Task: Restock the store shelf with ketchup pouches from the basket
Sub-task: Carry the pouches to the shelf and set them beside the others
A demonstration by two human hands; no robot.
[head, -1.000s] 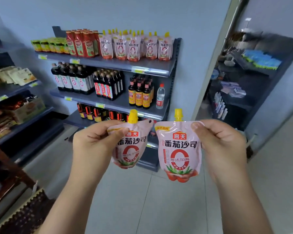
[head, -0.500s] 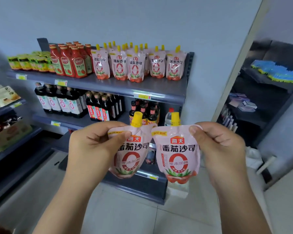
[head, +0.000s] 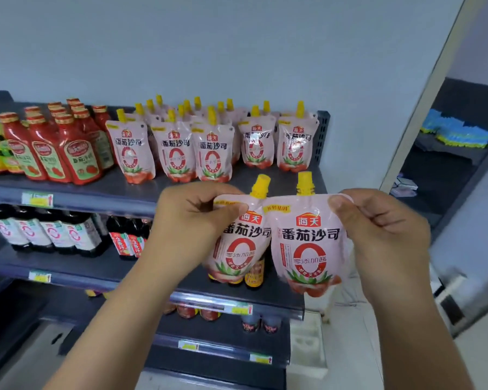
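My left hand (head: 192,220) pinches the top left corner of a pink ketchup pouch (head: 237,249) with a yellow cap. My right hand (head: 378,229) pinches the top right corner of a second ketchup pouch (head: 307,249). Both pouches hang upright side by side, just below the front edge of the top shelf (head: 110,194). On that shelf stand several matching pouches (head: 212,156) in rows. A bare strip of shelf lies in front of the two rightmost rows. The basket is out of view.
Red ketchup bottles (head: 54,147) stand left of the pouches on the top shelf. Dark sauce bottles (head: 54,232) fill the second shelf (head: 96,277), with more jars lower down. A white wall corner (head: 423,94) and another dark shelf unit (head: 448,164) lie to the right.
I have come closer to the shelf, which now fills the view. Both pouches have risen from the second shelf's height to just under the top shelf's edge.
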